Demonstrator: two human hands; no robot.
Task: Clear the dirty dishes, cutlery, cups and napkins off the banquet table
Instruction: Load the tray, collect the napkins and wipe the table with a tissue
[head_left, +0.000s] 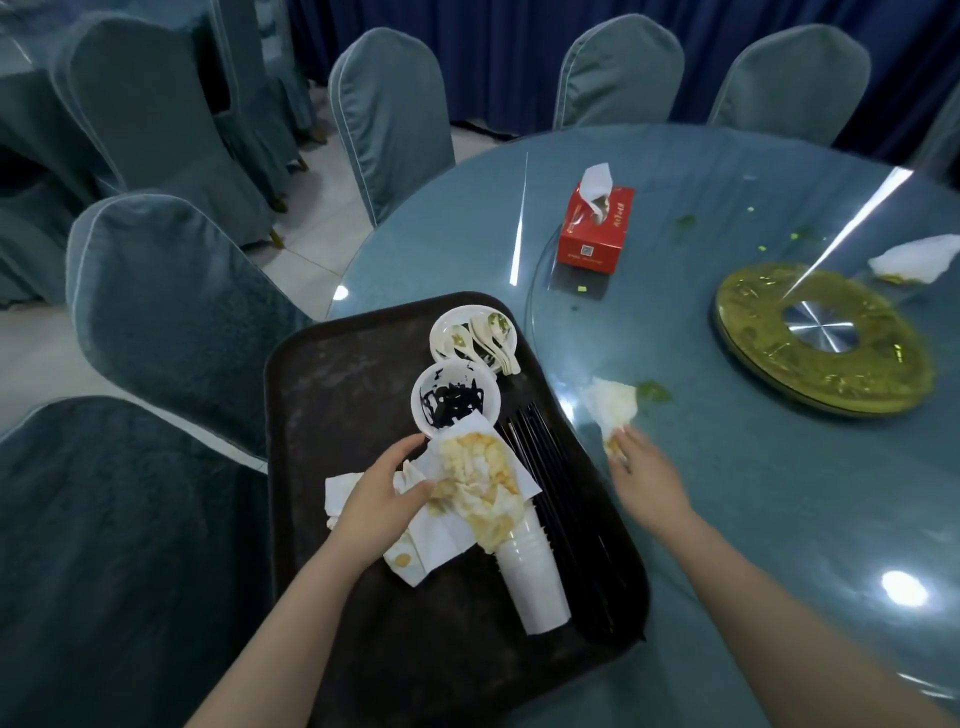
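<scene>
Two bare hands at work, well apart. Padded chairs (171, 312) in blue-grey fabric covers stand at 9 and 12 o'clock of the round, glossy table (753, 493). Dark rectangular tray (332, 395), scuffed, sits on the table edge at 7 o'clock. Left hand (379, 493) grips a crumpled, yellow-stained napkin wad (478, 483) over the tray; beneath it lies a stack of white plastic cups (535, 587) on its side. White dish smeared with black sauce (456, 399) just beyond; a second dish holds ceramic spoons (483, 338). Black chopsticks (550, 499) lie along the tray's right rim. Right hand (644, 467) pinches a soiled tissue (613, 410) on the glass. Red tissue box (595, 228) at 12 o'clock; gold turntable base (826, 343) at 2 o'clock; another used napkin (914, 260) further right.
</scene>
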